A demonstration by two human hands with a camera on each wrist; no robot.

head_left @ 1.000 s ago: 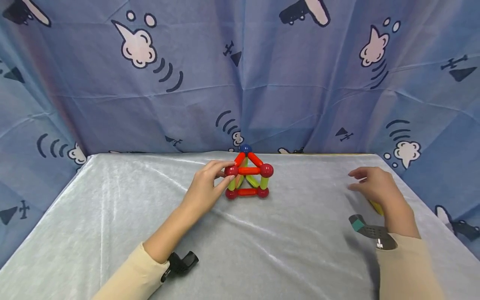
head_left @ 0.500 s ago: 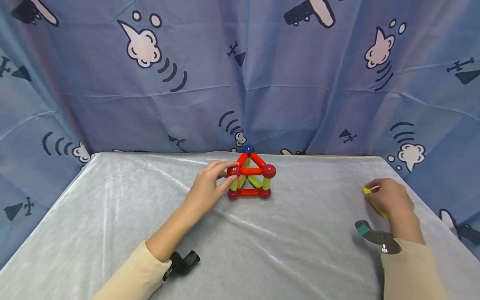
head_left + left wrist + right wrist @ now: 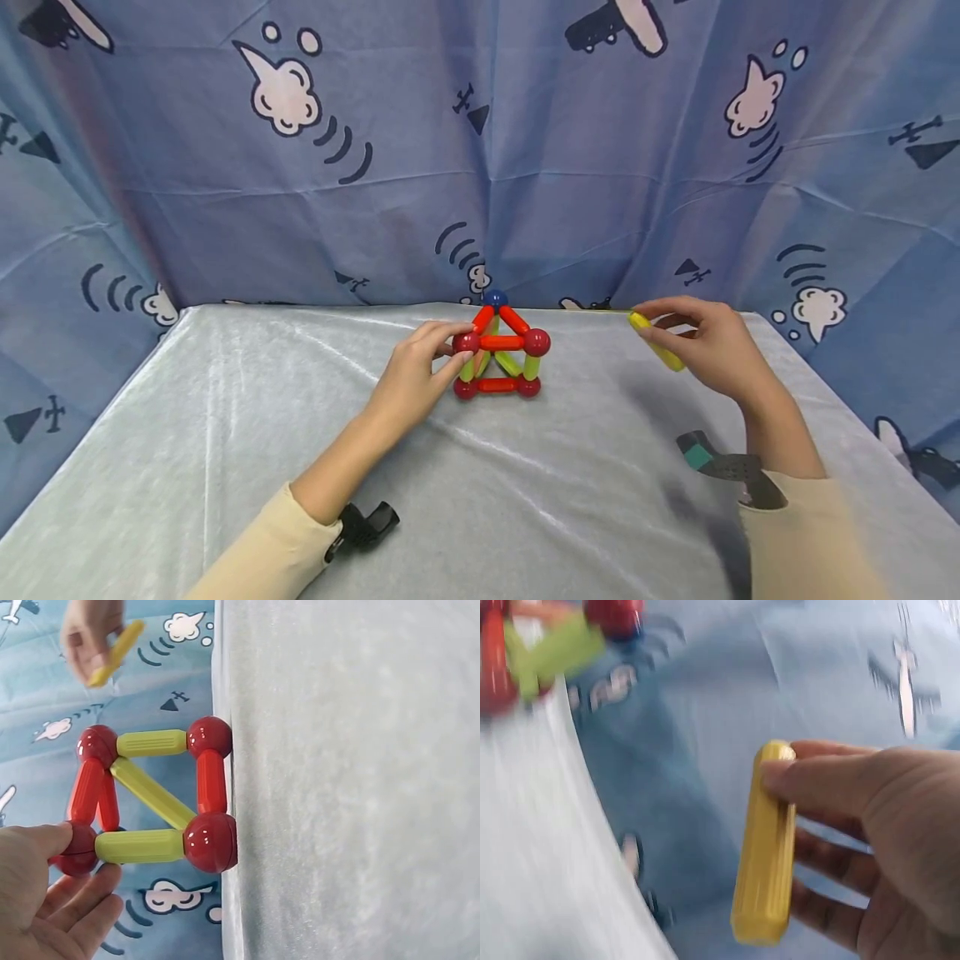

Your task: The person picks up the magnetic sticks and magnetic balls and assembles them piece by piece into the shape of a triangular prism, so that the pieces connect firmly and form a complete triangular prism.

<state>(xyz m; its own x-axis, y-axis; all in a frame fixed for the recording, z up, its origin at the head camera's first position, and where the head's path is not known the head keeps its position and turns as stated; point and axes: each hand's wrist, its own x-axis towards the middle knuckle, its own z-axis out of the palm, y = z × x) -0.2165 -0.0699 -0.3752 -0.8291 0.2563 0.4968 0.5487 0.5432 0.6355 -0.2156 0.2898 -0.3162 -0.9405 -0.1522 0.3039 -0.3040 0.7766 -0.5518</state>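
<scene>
A frame of magnetic rods and balls stands on the table, with red balls (image 3: pixel 536 342), red rods (image 3: pixel 501 342), yellow-green rods (image 3: pixel 142 846) and one blue ball (image 3: pixel 495 298) at its far top. My left hand (image 3: pixel 411 371) pinches the upper near-left red ball (image 3: pixel 77 851) between thumb and fingers. Off to the right, my right hand (image 3: pixel 712 346) holds a yellow magnetic rod (image 3: pixel 765 844) near one end, above the cloth and apart from the frame. In the left wrist view the right hand and its yellow rod show blurred behind the frame.
Grey-white velvety cloth (image 3: pixel 480 500) covers the table. A blue patterned curtain (image 3: pixel 405 167) hangs behind its back edge and along both sides. Each wrist carries a dark camera mount, such as the left one (image 3: pixel 367 527).
My right hand has picked the yellow rod up from the right side of the table and carried it up and leftward. The left hand keeps its grip on the frame.
</scene>
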